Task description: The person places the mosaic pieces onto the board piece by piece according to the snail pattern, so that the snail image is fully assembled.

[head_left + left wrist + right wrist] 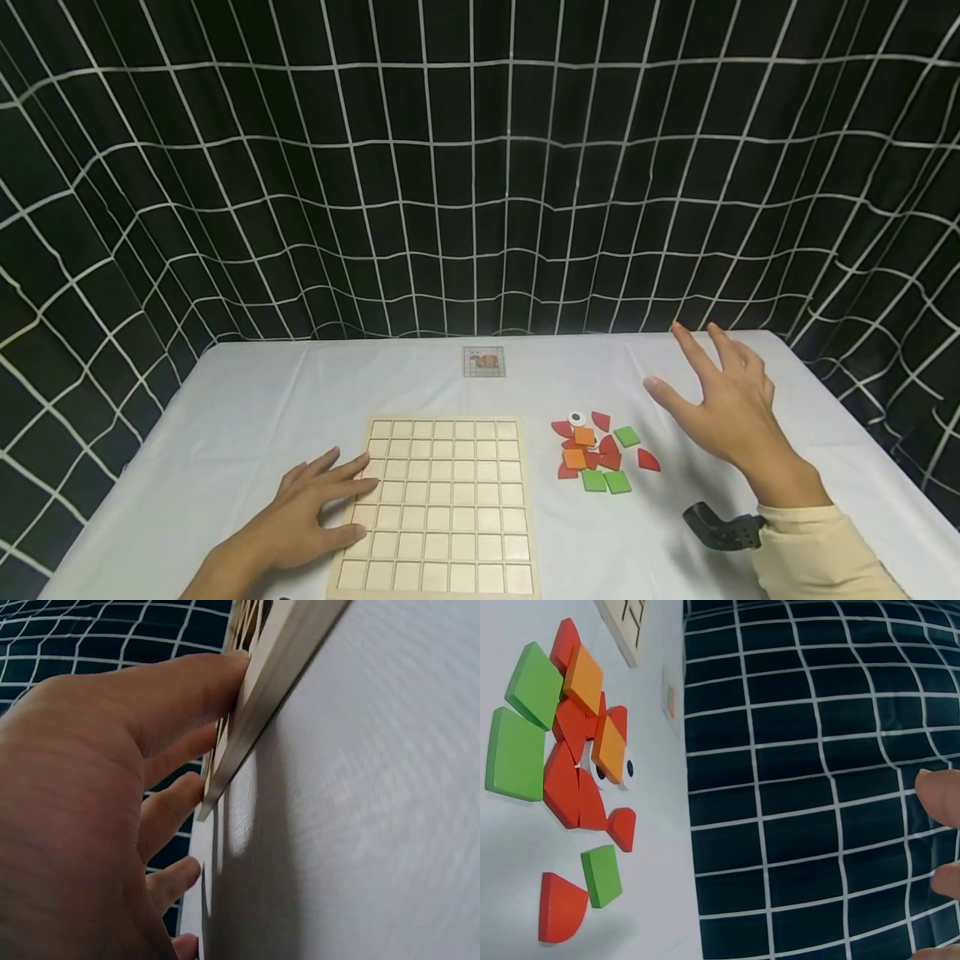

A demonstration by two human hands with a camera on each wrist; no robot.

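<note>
A cream wooden grid board (438, 500) of square cells lies on the table. My left hand (311, 508) rests along its left edge, thumb and fingertips on the rim; the left wrist view has the thumb (195, 686) at the board's side (259, 705). My right hand (723, 400) hovers over the table's right side, fingers spread, holding nothing. To its left lies a loose pile of flat pieces: red quarter-circles (610, 454), orange squares (574, 459), green squares (618, 482) and white eye discs (576, 419). In the right wrist view the right fingertips (941, 799) are well apart from them.
A small card (484, 362) with a red and green picture on a grid lies near the table's far edge. White cloth covers the table (247, 417). A black curtain with white grid lines (487, 167) hangs behind and at the sides. A black strap device (723, 529) sits at the right wrist.
</note>
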